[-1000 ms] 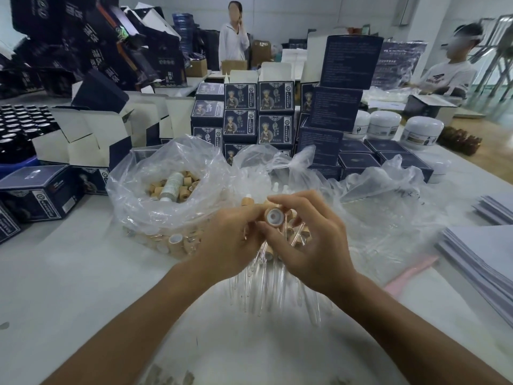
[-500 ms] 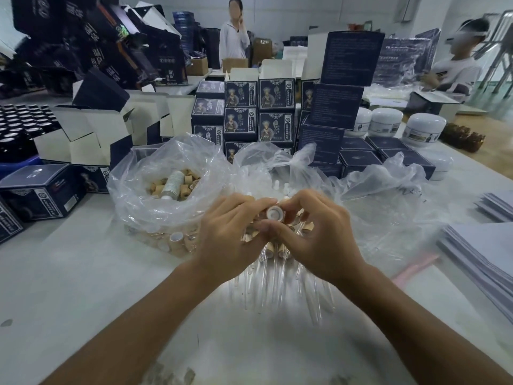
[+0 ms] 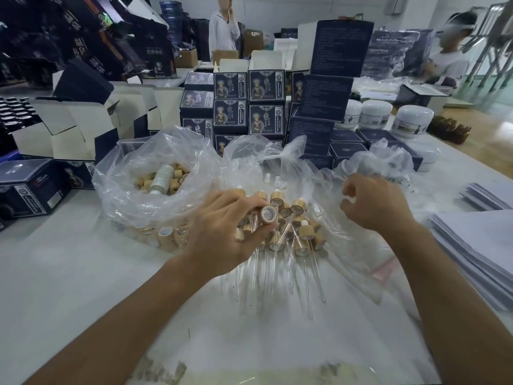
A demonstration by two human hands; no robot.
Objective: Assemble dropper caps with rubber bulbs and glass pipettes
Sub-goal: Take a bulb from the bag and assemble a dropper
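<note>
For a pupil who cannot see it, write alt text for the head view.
The left hand holds a bamboo dropper cap above a pile of assembled droppers; the right hand hovers loosely curled, holding nothing. A plastic bag of caps sits behind.

My left hand (image 3: 222, 232) is low at the centre, back up, fingers curled round a cap (image 3: 268, 215) pinched between thumb and fingertips. My right hand (image 3: 377, 204) is out to the right, apart from the left, raised a little, fingers loosely curled and holding nothing. Both forearms are bare and reach in from the bottom edge.
</note>
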